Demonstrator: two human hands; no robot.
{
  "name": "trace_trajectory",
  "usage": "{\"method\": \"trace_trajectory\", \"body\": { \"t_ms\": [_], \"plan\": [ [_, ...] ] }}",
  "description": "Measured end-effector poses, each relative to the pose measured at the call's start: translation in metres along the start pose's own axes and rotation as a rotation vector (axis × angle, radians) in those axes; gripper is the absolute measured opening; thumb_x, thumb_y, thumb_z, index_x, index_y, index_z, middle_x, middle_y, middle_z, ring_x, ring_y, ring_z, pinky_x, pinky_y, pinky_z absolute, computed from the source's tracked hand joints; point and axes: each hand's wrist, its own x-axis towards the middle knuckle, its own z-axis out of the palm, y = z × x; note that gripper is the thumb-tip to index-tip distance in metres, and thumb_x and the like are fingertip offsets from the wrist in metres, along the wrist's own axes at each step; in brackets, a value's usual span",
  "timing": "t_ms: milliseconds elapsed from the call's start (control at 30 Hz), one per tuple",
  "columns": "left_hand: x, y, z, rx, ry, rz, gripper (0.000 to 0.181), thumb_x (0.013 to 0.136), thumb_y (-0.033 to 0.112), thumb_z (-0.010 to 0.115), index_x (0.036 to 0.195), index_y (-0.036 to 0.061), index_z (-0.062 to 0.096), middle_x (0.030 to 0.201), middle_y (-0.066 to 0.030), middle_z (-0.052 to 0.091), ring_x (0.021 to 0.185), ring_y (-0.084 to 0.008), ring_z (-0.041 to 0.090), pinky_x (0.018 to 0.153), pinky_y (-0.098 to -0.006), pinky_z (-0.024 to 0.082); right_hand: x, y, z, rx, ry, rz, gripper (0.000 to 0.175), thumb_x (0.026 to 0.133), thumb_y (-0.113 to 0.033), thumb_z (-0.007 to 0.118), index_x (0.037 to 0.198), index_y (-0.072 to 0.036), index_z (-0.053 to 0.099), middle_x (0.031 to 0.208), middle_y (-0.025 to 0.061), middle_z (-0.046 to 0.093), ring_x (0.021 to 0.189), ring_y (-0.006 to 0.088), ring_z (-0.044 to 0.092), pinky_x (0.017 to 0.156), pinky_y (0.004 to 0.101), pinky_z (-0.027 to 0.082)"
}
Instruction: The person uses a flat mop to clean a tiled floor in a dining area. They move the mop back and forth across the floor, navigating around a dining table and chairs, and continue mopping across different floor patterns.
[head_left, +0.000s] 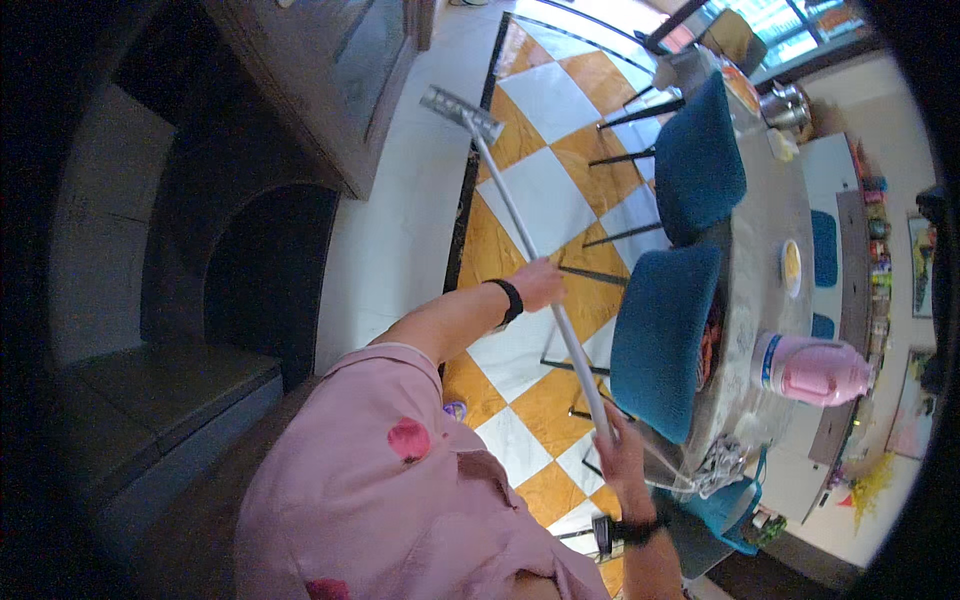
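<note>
A long-handled flat mop with a pale pole (508, 202) slants across the view. Its rectangular head (461, 112) rests on the pale floor beside the black border strip. My left hand (541, 285), with a black band at the wrist, grips the middle of the pole. Lower down, my right hand (621, 454) is closed around the upper end of the pole, and a dark watch or band circles that wrist. Both hands are beside the blue upholstered chairs, the right one close to the nearer chair (664, 341).
A second blue chair (701, 161) stands along the dining table (765, 217), with thin dark legs over the checkered floor. The table bears a pink thermos flask (817, 370) and a small bowl (791, 266). A wood-framed cabinet (330, 82) and dark bench (180, 390) are on the left.
</note>
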Motion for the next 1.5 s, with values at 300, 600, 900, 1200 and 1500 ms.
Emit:
{"method": "trace_trajectory", "body": {
  "t_ms": [300, 600, 900, 1200, 1500],
  "plan": [
    [-0.029, -0.147, -0.068, -0.211, 0.549, -0.459, 0.023, 0.080, 0.004, 0.064, 0.101, 0.0120, 0.070, 0.110, -0.0107, 0.066, 0.116, -0.0289, 0.060, 0.104, -0.0439, 0.045, 0.328, -0.158, 0.096, 0.198, -0.231, 0.048, 0.052, 0.083, -0.001, 0.056, 0.134, 0.008, 0.048, 0.106, 0.0287, 0.067, 0.092, 0.0393, 0.069, 0.079, 0.0441, 0.054],
    [-0.081, -0.148, 0.022, -0.038, 0.199, -0.523, 0.020, 0.089, 0.011, 0.057, 0.097, 0.0209, 0.073, 0.106, -0.0049, 0.067, 0.122, -0.0238, 0.057, 0.113, -0.0452, 0.036, 0.214, -0.105, 0.160, -0.125, -0.356, -0.135, 0.077, 0.085, -0.002, 0.055, 0.154, 0.000, 0.020, 0.094, 0.0372, 0.062, 0.088, 0.0537, 0.062, 0.078, 0.0552, 0.050],
    [-0.116, -0.054, 0.116, -0.228, 0.077, -0.428, 0.044, 0.097, 0.009, 0.046, 0.131, 0.0323, 0.061, 0.106, -0.0060, 0.067, 0.118, -0.0224, 0.060, 0.120, -0.0483, 0.028, -0.043, -0.057, 0.075, -0.236, -0.565, 0.102, 0.081, 0.089, -0.003, 0.056, 0.158, -0.008, 0.014, 0.082, 0.0303, 0.064, 0.073, 0.0457, 0.067, 0.063, 0.0477, 0.052],
    [-0.180, 0.153, 0.203, -0.184, -0.228, -0.334, 0.047, 0.088, 0.009, 0.058, 0.126, 0.0357, 0.065, 0.099, -0.0031, 0.072, 0.105, -0.0234, 0.065, 0.113, -0.0492, 0.036, -0.322, 0.021, -0.008, -0.251, -0.617, 0.232, 0.086, 0.087, -0.005, 0.062, 0.159, -0.025, 0.020, 0.066, 0.0169, 0.058, 0.059, 0.0379, 0.061, 0.054, 0.0448, 0.049],
    [-0.205, 0.425, 0.260, -0.274, -0.153, -0.109, 0.024, 0.090, 0.017, 0.058, 0.106, 0.0277, 0.073, 0.092, -0.0026, 0.074, 0.092, -0.0258, 0.070, 0.096, -0.0541, 0.042, -0.524, 0.060, -0.092, -0.455, -0.633, 0.359, 0.080, 0.083, -0.007, 0.070, 0.154, -0.015, 0.034, 0.071, 0.0188, 0.063, 0.067, 0.0405, 0.065, 0.060, 0.0489, 0.051]
  ]
}}
